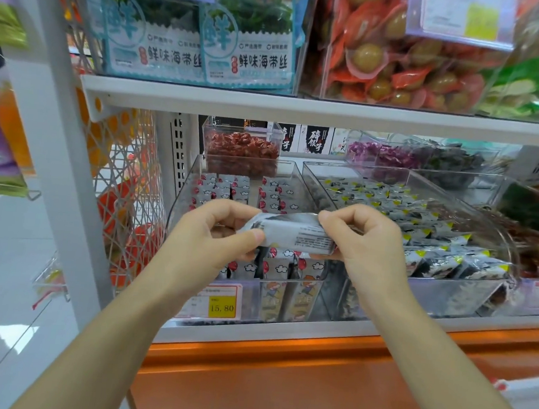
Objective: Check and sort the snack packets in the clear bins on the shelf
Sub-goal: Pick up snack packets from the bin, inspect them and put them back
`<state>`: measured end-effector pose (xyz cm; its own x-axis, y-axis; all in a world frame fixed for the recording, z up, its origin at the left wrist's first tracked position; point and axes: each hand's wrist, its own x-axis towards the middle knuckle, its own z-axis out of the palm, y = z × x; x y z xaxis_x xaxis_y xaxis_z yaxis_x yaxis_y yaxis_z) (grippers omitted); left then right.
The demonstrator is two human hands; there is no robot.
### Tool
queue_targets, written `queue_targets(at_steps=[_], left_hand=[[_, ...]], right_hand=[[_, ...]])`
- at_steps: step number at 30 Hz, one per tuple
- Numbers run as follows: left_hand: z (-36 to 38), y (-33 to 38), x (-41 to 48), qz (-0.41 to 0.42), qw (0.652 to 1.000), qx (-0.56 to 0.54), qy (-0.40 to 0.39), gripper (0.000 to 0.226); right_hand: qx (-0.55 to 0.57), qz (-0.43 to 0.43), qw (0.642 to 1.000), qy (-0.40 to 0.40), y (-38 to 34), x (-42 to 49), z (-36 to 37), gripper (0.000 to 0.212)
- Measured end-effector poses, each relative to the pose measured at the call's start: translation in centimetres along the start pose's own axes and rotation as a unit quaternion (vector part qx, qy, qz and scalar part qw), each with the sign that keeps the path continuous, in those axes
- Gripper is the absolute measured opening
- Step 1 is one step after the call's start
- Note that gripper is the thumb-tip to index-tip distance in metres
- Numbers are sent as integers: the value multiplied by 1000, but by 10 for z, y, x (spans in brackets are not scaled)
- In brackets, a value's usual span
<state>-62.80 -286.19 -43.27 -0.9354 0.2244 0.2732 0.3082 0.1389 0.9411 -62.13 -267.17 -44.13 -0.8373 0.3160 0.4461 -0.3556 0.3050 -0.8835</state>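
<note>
Seen from the head camera, a person's left hand (219,232) and right hand (360,240) each keep a closed grip on opposite ends of one silver-and-black snack packet (295,233), held level above the left clear bin (178,197) on the lower shelf (316,332). That bin holds upright packets printed with red balloons and clouds (275,193), while the neighbouring clear bin (467,297) is filled with black-and-silver packets with yellow corners (420,235). The fine print on the held packet appears too blurred to read, and a yellow price tag (221,307) on the bin front shows 15.80.
</note>
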Motion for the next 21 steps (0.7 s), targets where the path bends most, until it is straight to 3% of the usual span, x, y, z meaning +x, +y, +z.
queue_targets(at_steps=[4,9,21], left_hand=[[2,-2,2,-4,999,28,18,21],[1,-3,3,4,998,48,49,7],[-11,-2,5,-11,997,56,45,23]], right_hand=[[-56,-42,998,-4,-2,-3,1,19],[-57,-60,996,-41,-4,-7,4,21],[-26,-52,995,-80,-3,-8,6,16]])
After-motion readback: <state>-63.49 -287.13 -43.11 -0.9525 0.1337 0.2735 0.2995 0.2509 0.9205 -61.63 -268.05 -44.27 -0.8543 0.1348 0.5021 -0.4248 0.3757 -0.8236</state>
